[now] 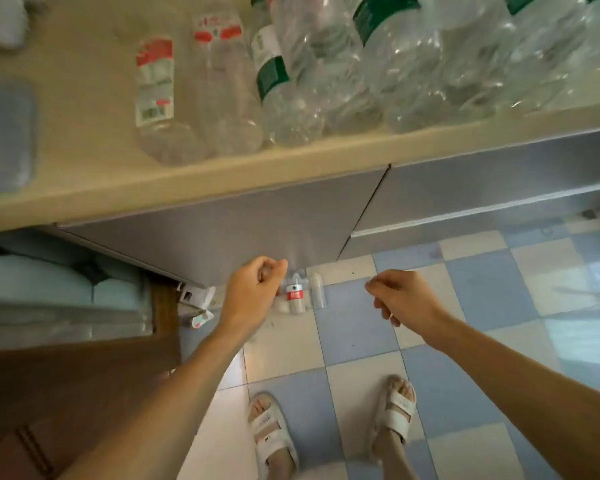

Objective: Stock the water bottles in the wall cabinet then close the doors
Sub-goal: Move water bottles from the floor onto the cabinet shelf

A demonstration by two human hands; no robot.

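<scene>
Two bare forearms reaching out low over the checkered floor (354, 327), white sandals (272, 431) planted on the tiles underneath. Left hand (253, 289) hanging with fingers loosely curled toward the palm, thumb near the fingertips, nothing in it as far as can be seen. Right hand (400, 296) much the same: knuckles up, fingers curled under, thumb and forefinger nearly meeting, not gripping anything visible.

Between the two hands, down on the floor against the foot of the grey cabinet door (243, 226), a few small water bottles (295, 296), one with a red label, plus a clear one just to its right. Left hand partly overlapping them in view, but well above them, not touching.

Up on the beige countertop (201, 178), a whole crowd of bigger clear bottles (378, 74): two red-labelled ones (154, 88) toward the left, green-labelled ones (272, 74) from the middle out to the right edge, all packed close to the front edge. Blurry grey-blue thing (5, 133) at the counter's left edge, can't tell what.

Brown wooden furniture (66, 382) at lower left, some small cartons (196, 299) on the floor beside it. Second grey door with a long handle (482, 209) off to the right.
</scene>
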